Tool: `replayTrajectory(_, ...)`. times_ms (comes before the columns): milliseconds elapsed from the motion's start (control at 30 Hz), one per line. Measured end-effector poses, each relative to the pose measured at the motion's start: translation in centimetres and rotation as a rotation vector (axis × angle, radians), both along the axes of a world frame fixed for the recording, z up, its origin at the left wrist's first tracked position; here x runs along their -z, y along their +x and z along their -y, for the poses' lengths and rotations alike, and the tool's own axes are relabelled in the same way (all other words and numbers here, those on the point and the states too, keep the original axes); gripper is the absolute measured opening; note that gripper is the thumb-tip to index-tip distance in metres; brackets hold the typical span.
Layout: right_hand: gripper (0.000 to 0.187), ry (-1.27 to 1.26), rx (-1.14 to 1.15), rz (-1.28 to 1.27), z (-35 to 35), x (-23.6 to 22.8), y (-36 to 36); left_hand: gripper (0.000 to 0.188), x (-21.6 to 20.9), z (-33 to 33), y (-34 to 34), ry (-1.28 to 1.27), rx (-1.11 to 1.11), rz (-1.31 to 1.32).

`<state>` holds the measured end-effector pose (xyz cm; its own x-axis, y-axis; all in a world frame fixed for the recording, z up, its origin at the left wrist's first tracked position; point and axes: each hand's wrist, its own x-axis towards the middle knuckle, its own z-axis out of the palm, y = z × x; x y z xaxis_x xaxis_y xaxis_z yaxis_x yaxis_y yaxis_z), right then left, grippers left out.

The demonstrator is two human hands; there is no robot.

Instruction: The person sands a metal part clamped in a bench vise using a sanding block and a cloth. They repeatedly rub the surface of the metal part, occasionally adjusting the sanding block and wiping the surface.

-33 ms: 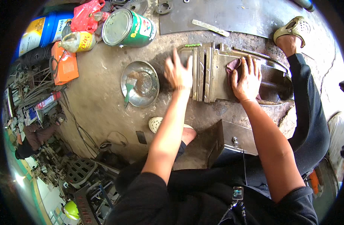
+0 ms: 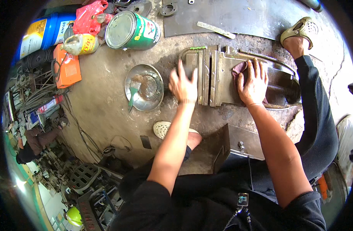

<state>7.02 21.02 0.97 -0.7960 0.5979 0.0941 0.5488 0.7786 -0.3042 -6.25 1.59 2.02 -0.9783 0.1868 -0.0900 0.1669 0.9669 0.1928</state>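
Note:
A large metal machine vise (image 2: 226, 82) lies on the floor in front of me, its long screw (image 2: 280, 88) showing at the right end. My left hand (image 2: 183, 85) is at the vise's left end, fingers spread and slightly blurred, with nothing seen in it; whether it touches the metal I cannot tell. Flat on top of the vise body rests my right hand (image 2: 253, 82), fingers stretched out over a maroon rag (image 2: 239, 70) that is partly hidden beneath it. Left of the vise sits a round metal pan (image 2: 156, 101) with dark liquid and a green-handled brush (image 2: 133, 94).
A green can (image 2: 147, 34), a yellow-labelled bottle (image 2: 82, 44), an orange box (image 2: 68, 69) and a blue bucket (image 2: 53, 27) stand at the far left. A metal strip (image 2: 215, 29) lies on a steel plate (image 2: 257, 19). Nearer is a metal box (image 2: 244, 140). Another person (image 2: 32, 142) is at left.
The whole view has shifted down very slightly. Both hands keep nearly the same places on and beside the vise.

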Motion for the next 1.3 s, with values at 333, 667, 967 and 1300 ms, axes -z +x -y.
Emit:
replayTrajectory(333,0.057,0.049,-0.005,0.002,-0.1,0.8,-0.2,0.075,3.4,-2.6,-4.8,0.097,0.092,-0.141)
replayTrajectory(667,0.057,0.037,0.003,-0.012,-0.1,0.2,-0.4,0.071,1.7,3.7,3.2,0.004,0.079,-0.091)
replayTrajectory(967,0.055,0.060,-0.004,-0.022,0.0,0.1,-0.4,0.069,2.1,-1.9,-2.9,0.050,0.044,-0.096)
replayTrajectory(1300,0.056,0.053,0.001,-0.015,-0.1,0.8,-0.2,0.068,2.5,-1.3,-2.4,0.039,0.065,-0.114)
